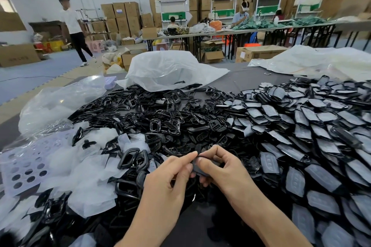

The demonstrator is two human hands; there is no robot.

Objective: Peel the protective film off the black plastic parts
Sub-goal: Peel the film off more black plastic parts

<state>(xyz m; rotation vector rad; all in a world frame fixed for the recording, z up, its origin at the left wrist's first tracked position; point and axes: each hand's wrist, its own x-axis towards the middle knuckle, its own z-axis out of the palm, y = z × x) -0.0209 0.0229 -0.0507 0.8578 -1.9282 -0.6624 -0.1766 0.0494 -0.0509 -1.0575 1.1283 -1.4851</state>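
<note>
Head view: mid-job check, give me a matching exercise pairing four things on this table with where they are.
Things:
1 held black part
2 film-covered parts
3 loose white film pieces
4 clear plastic bag

Places:
A at the near left
B far middle of the table
C pinched between left hand and right hand
D heaped on the right

Pairs: 1-C, 2-D, 3-A, 4-B

Film-covered black parts (301,136) heap the table's (241,80) right side, bare frames (160,114) its middle, peeled film (90,168) its left, with one held part (197,171) above the near edge.
</note>
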